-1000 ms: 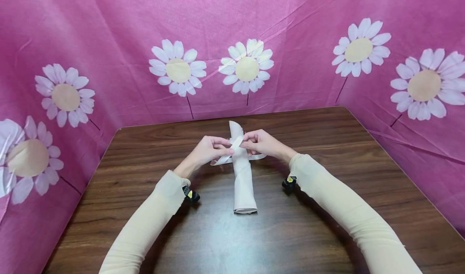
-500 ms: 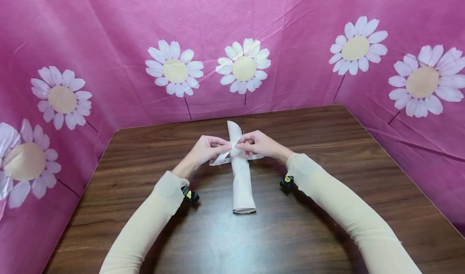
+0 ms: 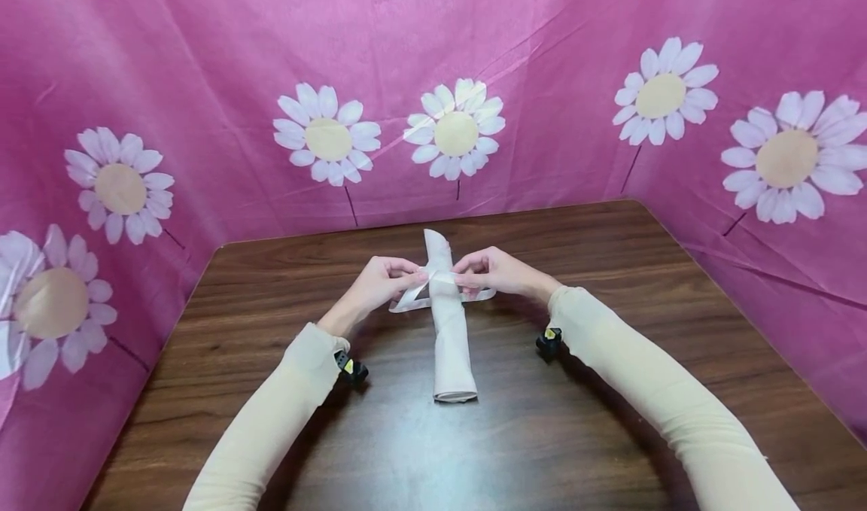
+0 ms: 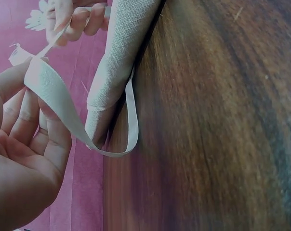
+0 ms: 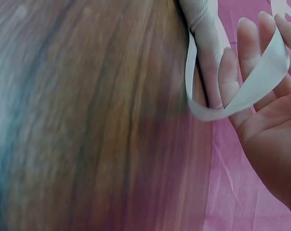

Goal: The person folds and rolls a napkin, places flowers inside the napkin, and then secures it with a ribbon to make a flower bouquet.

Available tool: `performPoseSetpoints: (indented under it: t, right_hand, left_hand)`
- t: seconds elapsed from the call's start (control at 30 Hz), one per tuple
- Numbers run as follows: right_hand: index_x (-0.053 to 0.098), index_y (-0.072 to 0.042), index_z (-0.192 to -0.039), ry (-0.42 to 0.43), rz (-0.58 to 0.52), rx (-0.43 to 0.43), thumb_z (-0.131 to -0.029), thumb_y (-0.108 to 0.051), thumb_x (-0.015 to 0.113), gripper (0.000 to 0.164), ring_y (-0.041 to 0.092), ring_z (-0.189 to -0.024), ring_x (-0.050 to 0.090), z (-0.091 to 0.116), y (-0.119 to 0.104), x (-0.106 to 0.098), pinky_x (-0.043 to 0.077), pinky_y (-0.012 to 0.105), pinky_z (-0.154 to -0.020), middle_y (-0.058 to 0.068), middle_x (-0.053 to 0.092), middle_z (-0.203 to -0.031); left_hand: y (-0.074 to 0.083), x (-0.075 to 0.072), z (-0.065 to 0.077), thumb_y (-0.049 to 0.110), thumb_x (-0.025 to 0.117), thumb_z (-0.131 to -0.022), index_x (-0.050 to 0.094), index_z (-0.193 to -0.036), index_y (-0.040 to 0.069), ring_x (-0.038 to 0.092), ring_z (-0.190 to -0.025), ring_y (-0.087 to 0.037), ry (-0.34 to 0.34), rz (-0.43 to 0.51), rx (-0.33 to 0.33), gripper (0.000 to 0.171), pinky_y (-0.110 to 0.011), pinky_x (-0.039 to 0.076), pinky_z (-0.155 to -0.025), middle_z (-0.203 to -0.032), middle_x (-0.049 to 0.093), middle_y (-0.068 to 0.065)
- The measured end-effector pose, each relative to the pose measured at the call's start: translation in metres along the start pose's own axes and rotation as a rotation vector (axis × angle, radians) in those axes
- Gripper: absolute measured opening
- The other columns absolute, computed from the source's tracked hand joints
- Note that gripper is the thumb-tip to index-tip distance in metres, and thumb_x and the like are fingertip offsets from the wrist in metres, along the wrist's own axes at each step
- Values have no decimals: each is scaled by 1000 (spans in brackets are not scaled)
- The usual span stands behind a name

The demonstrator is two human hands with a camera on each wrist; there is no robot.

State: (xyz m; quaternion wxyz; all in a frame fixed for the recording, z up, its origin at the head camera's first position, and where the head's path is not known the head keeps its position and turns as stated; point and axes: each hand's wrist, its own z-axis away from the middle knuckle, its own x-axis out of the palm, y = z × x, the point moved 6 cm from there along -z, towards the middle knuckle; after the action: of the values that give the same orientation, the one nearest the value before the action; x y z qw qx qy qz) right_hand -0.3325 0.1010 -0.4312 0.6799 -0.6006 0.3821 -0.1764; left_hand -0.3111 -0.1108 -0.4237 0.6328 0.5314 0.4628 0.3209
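A rolled cream cloth (image 3: 452, 353) lies lengthwise on the table, pointing away from me. A white ribbon (image 3: 409, 300) passes under the roll, and its two sides come up in loops left and right of it. My left hand (image 3: 379, 281) pinches the ribbon between thumb and index finger, just left of the roll. In the left wrist view a short frayed ribbon end (image 4: 19, 54) sticks out past those fingertips. On the other side, my right hand (image 3: 500, 272) pinches the ribbon too. A stretch of ribbon spans the top of the roll between both hands; how it crosses there is unclear.
The dark wood-grain table (image 3: 305, 436) reaches back to a pink curtain (image 3: 393, 22) printed with white daisies, which also hangs along both sides. Small black wrist cameras sit at both cream sleeves (image 3: 278, 398).
My hands came close together over the roll half a second ago. Since then the right hand has moved off to the right, and the ribbon between them lies lower across the roll.
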Motion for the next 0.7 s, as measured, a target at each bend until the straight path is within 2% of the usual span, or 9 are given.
performPoseSetpoints:
  t: [0.17,0.47,0.7]
  right_hand:
    - [72,2,-111,13,18,-12,-99,-12,68,19,17,-71,66,1,1,2,59,35,-69,22,70,-87]
    - [70,3,-110,8,13,-55,-100,-10,65,17,21,-70,66,-5,-4,7,59,37,-70,20,68,-87]
    - [67,6,-108,43,-49,-56,-100,-10,65,17,25,-70,66,-6,-10,7,60,43,-71,27,66,-87]
  left_hand:
    - [-3,2,1,19,76,-93,75,-104,2,56,-58,-12,-21,26,-17,20,-28,38,-48,-81,73,-6]
    - [-2,8,2,19,77,-93,70,-124,8,45,-52,-11,-72,56,-44,34,-29,30,-48,-83,74,-5]
    - [-3,9,1,19,77,-93,70,-120,7,40,-53,-13,-80,56,-51,30,-29,28,-49,-75,71,-2]
